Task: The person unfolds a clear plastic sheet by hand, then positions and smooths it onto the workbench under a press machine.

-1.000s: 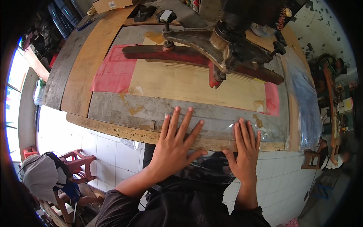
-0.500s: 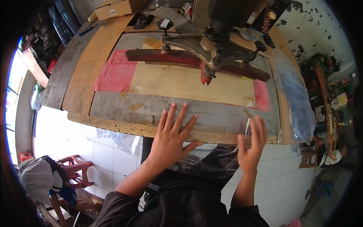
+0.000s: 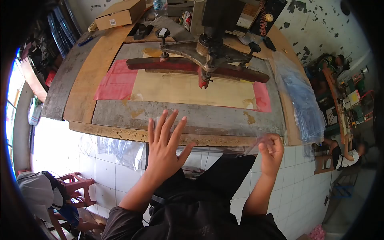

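Note:
Fingers spread, my left hand [image 3: 163,150] is over the front edge of the worktable [image 3: 120,133], above the grey metal plate's near side. My right hand [image 3: 272,154] is at the table's front edge further right, its thumb and fingers pinched on the edge of a clear plastic sheet [image 3: 240,150]. The sheet runs leftward along the edge, thin and hard to trace. Beyond my hands, the grey plate [image 3: 192,119] carries a cream panel [image 3: 192,92] with pink ends [image 3: 116,80]. A red-and-black press bar [image 3: 172,64] spans above the panel.
Stacked clear plastic [image 3: 300,104] lies at the table's right side. A cardboard box [image 3: 120,15] stands at the back left, near a black phone-like object [image 3: 269,43] further right. A person in a grey top [image 3: 40,188] is at lower left; another person [image 3: 350,158] sits at right.
My right hand has gone from lying flat to pinching the plastic sheet. The sheet has left my lap and now runs along the table edge. My left hand has shifted slightly left in view.

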Motion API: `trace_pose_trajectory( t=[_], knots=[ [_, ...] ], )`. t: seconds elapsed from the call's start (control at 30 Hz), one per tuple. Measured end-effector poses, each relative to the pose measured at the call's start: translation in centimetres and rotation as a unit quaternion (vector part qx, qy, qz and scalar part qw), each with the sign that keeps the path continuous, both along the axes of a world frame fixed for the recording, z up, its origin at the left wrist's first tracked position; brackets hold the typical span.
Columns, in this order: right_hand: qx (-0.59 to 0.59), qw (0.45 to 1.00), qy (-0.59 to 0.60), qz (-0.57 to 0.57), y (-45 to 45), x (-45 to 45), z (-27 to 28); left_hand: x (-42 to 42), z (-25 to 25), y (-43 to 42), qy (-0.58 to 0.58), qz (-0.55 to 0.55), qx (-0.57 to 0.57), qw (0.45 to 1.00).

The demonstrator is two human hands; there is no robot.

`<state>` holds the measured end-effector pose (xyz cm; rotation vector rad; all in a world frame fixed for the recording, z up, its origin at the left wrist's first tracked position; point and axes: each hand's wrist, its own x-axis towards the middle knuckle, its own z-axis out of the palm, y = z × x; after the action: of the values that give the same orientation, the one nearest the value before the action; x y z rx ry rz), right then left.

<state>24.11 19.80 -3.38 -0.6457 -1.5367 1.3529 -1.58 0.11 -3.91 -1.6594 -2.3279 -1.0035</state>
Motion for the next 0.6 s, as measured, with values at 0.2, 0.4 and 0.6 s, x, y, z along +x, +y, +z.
trace_pose_trajectory(
  t=[0.2, 0.4, 0.6],
  knots=[
    [0.165, 0.965, -0.023, 0.203, -4.3, -2.0, 3.4, 1.4, 6.2, -3.4, -0.017, -0.088, 0.026, 0.996],
    [0.258, 0.933, -0.048, 0.247, -9.4, -6.3, 3.9, 0.6, 5.9, -6.1, -0.056, -0.237, 0.051, 0.968],
    [0.369, 0.907, -0.18, 0.097, -6.2, -6.0, 3.1, -6.8, 3.7, -18.2, -0.275, 0.05, 0.18, 0.943]
  ],
)
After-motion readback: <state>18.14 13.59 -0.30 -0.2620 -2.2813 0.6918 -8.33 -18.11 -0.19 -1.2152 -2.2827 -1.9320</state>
